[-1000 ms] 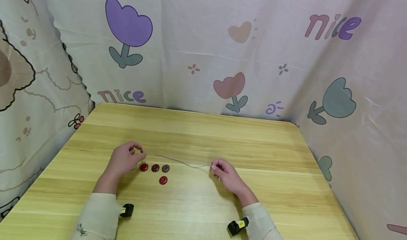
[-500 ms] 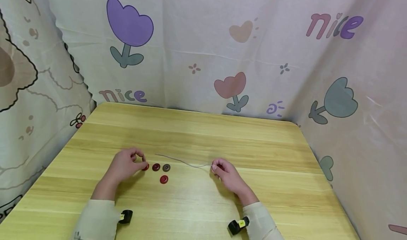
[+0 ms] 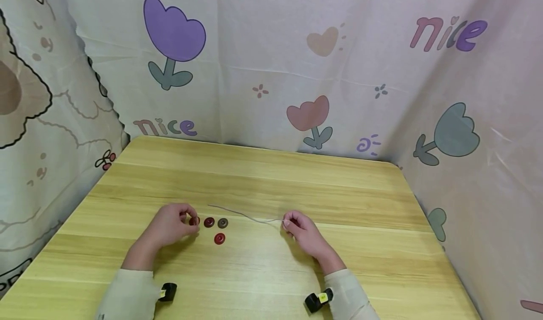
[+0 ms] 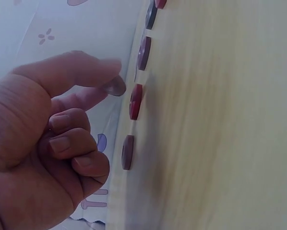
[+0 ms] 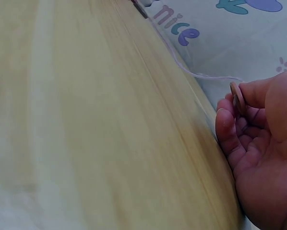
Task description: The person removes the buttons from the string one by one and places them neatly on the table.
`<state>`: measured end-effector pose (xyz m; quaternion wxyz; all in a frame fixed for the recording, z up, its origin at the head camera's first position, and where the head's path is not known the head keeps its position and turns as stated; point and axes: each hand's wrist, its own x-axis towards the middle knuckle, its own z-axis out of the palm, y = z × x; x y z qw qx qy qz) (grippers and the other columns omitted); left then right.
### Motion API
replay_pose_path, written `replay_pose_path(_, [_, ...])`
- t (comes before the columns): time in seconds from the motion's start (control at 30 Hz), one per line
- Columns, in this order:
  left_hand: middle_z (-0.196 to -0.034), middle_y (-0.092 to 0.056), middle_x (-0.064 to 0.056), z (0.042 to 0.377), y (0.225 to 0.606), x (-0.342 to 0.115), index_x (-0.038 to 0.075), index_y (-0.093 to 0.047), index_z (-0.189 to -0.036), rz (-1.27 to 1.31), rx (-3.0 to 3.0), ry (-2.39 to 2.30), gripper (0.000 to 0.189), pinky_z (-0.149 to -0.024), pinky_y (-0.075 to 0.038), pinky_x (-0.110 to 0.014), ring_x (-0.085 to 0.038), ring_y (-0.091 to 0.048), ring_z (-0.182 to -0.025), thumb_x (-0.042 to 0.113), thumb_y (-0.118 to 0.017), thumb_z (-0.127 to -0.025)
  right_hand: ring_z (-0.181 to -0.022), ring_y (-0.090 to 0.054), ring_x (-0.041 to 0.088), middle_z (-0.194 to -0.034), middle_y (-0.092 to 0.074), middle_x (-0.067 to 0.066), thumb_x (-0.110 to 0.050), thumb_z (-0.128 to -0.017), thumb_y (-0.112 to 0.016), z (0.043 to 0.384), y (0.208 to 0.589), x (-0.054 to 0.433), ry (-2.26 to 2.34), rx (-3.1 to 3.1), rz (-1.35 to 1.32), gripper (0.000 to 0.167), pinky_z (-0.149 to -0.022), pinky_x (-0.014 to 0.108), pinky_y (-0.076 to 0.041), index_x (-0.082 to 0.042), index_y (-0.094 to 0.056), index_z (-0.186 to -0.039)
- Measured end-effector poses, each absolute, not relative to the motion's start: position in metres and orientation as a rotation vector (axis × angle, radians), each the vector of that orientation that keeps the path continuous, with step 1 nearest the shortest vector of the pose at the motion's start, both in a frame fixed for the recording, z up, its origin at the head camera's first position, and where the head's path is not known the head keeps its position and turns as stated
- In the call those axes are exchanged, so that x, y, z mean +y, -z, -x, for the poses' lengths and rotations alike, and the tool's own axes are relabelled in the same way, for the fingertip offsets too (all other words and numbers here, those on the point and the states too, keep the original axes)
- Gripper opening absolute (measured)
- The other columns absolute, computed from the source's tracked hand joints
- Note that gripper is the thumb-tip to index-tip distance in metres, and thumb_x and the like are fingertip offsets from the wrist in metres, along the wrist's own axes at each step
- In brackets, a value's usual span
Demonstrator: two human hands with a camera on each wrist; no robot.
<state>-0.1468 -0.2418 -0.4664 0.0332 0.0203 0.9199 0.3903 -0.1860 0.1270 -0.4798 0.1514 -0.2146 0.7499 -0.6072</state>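
My left hand (image 3: 171, 223) hovers low over the left of a row of round buttons. In the left wrist view its thumb and index finger pinch a small greyish-brown button (image 4: 115, 87), just above a red button (image 4: 136, 102) on the table. A dark red button (image 3: 209, 222) and a grey button (image 3: 222, 223) continue the row to the right, with another red button (image 3: 219, 238) nearer me. My right hand (image 3: 302, 230) pinches a brown button (image 5: 237, 98) edge-on, with a thin pale cord (image 3: 243, 215) extending left from its fingertips.
The buttons lie on a light wooden table (image 3: 254, 273). A purplish-brown button (image 4: 128, 152) lies under my left hand, hidden in the head view. A patterned curtain (image 3: 254, 42) hangs behind the table. Black devices (image 3: 318, 301) are strapped at both wrists.
My left hand has come down and nearer me, with its fingertips now partly covering the leftmost visible red button. My right hand and the cord stay nearly still.
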Motion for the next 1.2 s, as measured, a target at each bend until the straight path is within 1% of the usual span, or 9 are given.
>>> replay_pose_path(0.1, [-0.078, -0.056, -0.003, 0.145, 0.465, -0.241, 0.013, -0.068, -0.085, -0.089, 2.808, -1.188, 0.018, -0.060, -0.042, -0.035, -0.021, -0.048, -0.073, 0.009, -0.083, -0.077, -0.080, -0.047, 0.043, -0.088, -0.049, 0.034, 0.001, -0.105, -0.044, 0.186, 0.478, 0.127, 1.734, 2.154, 0.610, 0.017, -0.070, 0.033, -0.044, 0.015, -0.051, -0.097])
replay_pose_path(0.23, [-0.081, -0.058, -0.002, 0.144, 0.465, -0.239, 0.012, -0.068, -0.085, -0.131, 2.773, -1.183, 0.019, -0.064, -0.042, -0.036, -0.022, -0.049, -0.076, 0.007, -0.084, -0.074, -0.080, -0.047, 0.043, -0.088, -0.049, 0.035, 0.001, -0.105, -0.045, 0.186, 0.478, 0.127, 1.735, 2.157, 0.608, 0.017, -0.069, 0.033, -0.044, 0.015, -0.051, -0.097])
replay_pose_path(0.4, [-0.076, -0.054, -0.002, 0.144, 0.465, -0.235, 0.012, -0.068, -0.083, -0.157, 2.739, -1.173, 0.020, -0.061, -0.041, -0.035, -0.020, -0.048, -0.071, 0.005, -0.084, -0.071, -0.079, -0.047, 0.044, -0.088, -0.048, 0.036, 0.002, -0.104, -0.045, 0.186, 0.478, 0.127, 1.741, 2.158, 0.620, 0.017, -0.069, 0.032, -0.044, 0.016, -0.050, -0.096])
replay_pose_path(0.63, [-0.068, -0.050, -0.001, 0.145, 0.469, -0.232, 0.012, -0.068, -0.079, -0.184, 2.727, -1.169, 0.020, -0.056, -0.039, -0.031, -0.017, -0.046, -0.064, 0.004, -0.084, -0.070, -0.079, -0.047, 0.044, -0.088, -0.049, 0.036, 0.001, -0.105, -0.045, 0.185, 0.477, 0.127, 1.743, 2.160, 0.617, 0.017, -0.069, 0.033, -0.044, 0.015, -0.051, -0.096])
replay_pose_path(0.8, [-0.067, -0.050, -0.001, 0.145, 0.472, -0.229, 0.012, -0.068, -0.079, -0.171, 2.707, -1.184, 0.020, -0.055, -0.039, -0.030, -0.016, -0.046, -0.062, 0.004, -0.084, -0.071, -0.079, -0.047, 0.043, -0.088, -0.048, 0.035, 0.002, -0.104, -0.045, 0.186, 0.479, 0.127, 1.747, 2.158, 0.623, 0.016, -0.069, 0.032, -0.044, 0.015, -0.051, -0.096])
replay_pose_path(0.97, [-0.067, -0.050, -0.001, 0.144, 0.472, -0.226, 0.012, -0.068, -0.080, -0.147, 2.693, -1.180, 0.020, -0.055, -0.038, -0.030, -0.016, -0.046, -0.062, 0.007, -0.086, -0.072, -0.077, -0.048, 0.040, -0.086, -0.049, 0.032, 0.002, -0.104, -0.046, 0.186, 0.480, 0.127, 1.750, 2.170, 0.636, 0.015, -0.068, 0.032, -0.044, 0.013, -0.051, -0.095])
replay_pose_path(1.2, [-0.068, -0.051, -0.001, 0.143, 0.473, -0.224, 0.011, -0.068, -0.081, -0.153, 2.677, -1.215, 0.021, -0.055, -0.038, -0.029, -0.017, -0.046, -0.062, 0.008, -0.087, -0.073, -0.078, -0.048, 0.042, -0.086, -0.050, 0.032, 0.003, -0.104, -0.045, 0.188, 0.483, 0.127, 1.738, 2.171, 0.621, 0.016, -0.068, 0.032, -0.044, 0.015, -0.051, -0.096])
